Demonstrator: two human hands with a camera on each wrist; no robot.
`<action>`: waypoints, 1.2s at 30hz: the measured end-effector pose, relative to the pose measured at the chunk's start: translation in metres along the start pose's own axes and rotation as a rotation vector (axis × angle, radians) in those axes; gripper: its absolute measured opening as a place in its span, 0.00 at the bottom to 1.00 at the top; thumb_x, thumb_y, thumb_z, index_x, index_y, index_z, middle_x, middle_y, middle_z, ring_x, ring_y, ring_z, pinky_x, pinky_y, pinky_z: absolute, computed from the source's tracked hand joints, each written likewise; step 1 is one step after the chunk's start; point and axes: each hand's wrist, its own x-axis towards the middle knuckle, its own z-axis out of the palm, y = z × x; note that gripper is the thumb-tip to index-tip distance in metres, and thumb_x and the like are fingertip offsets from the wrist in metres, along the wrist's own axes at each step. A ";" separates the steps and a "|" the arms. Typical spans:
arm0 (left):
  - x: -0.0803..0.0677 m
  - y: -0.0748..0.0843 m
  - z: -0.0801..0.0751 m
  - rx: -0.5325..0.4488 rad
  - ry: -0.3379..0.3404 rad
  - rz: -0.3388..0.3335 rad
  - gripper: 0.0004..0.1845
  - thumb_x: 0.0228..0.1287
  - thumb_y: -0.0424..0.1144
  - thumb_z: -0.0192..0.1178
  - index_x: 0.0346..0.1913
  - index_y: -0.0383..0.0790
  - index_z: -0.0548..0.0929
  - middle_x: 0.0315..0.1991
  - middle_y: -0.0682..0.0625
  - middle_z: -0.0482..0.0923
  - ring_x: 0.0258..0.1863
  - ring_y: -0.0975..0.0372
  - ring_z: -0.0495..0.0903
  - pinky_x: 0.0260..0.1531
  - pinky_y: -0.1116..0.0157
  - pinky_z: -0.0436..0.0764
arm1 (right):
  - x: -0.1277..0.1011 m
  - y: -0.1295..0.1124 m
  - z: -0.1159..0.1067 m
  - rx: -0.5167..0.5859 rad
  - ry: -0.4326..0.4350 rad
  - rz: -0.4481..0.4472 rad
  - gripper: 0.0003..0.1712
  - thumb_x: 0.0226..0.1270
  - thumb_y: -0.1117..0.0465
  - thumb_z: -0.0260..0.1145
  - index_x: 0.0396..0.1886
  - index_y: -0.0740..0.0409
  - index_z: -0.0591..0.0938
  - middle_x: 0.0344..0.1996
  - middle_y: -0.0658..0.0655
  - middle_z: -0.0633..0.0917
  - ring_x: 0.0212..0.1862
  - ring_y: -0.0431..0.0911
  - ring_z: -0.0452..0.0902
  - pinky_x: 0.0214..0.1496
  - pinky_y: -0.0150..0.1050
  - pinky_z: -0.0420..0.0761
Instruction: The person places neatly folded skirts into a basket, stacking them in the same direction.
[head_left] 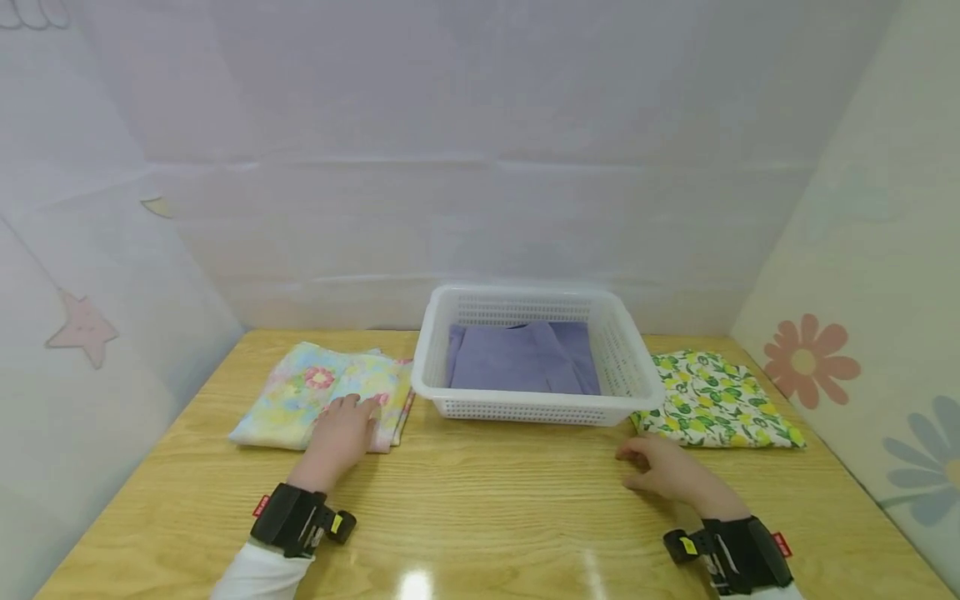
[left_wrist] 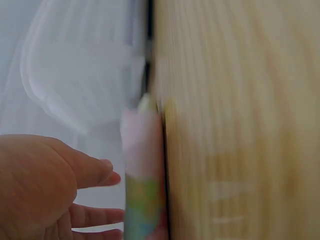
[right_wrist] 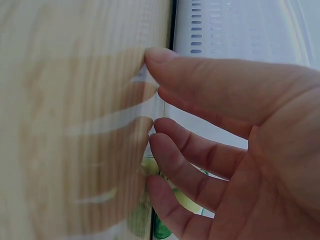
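Left hand [head_left: 341, 433] rests flat, fingers relaxed, on the pastel floral folded cloth [head_left: 322, 393] at lower left; right hand [head_left: 660, 467], loosely curled and holding nothing, hovers over the wooden table [head_left: 480, 500] beside the lemon-print folded cloth [head_left: 712, 400]; a careless drag could unfold either stack or nudge the white plastic basket [head_left: 532, 408].

Head camera looks down and forward over the whole bench [head_left: 480, 500]; both wrist cameras sit close, sharing its wood surface.

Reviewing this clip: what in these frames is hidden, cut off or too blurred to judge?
- Purple cloth, head view: its near edge is hidden behind the basket wall.
- Lemon cloth, head view: its left corner is hidden behind the basket.
- Pastel cloth, left wrist view: motion blur smears the pattern.
- Left hand, left wrist view: cut off by the frame's edge; contact with the cloth unclear.
- Right hand, right wrist view: table contact unclear.
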 end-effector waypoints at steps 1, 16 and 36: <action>0.004 -0.004 -0.002 0.004 -0.020 -0.019 0.19 0.75 0.35 0.59 0.64 0.31 0.79 0.57 0.26 0.76 0.59 0.32 0.75 0.55 0.37 0.79 | 0.000 0.000 0.000 0.001 -0.001 0.000 0.18 0.58 0.63 0.78 0.47 0.63 0.86 0.39 0.53 0.83 0.41 0.43 0.75 0.42 0.38 0.77; 0.034 -0.052 -0.009 -0.065 -0.264 -0.238 0.42 0.70 0.56 0.62 0.77 0.35 0.64 0.71 0.16 0.56 0.71 0.21 0.55 0.58 0.18 0.60 | 0.001 -0.003 0.002 0.020 -0.011 0.012 0.17 0.59 0.64 0.77 0.47 0.62 0.86 0.37 0.51 0.81 0.39 0.42 0.72 0.39 0.35 0.74; 0.018 -0.043 -0.021 -0.108 -0.294 -0.136 0.43 0.65 0.52 0.68 0.72 0.25 0.69 0.68 0.15 0.63 0.72 0.20 0.52 0.70 0.29 0.59 | -0.001 -0.002 0.002 0.020 -0.004 0.019 0.17 0.59 0.63 0.77 0.47 0.62 0.86 0.36 0.51 0.80 0.38 0.42 0.71 0.39 0.34 0.73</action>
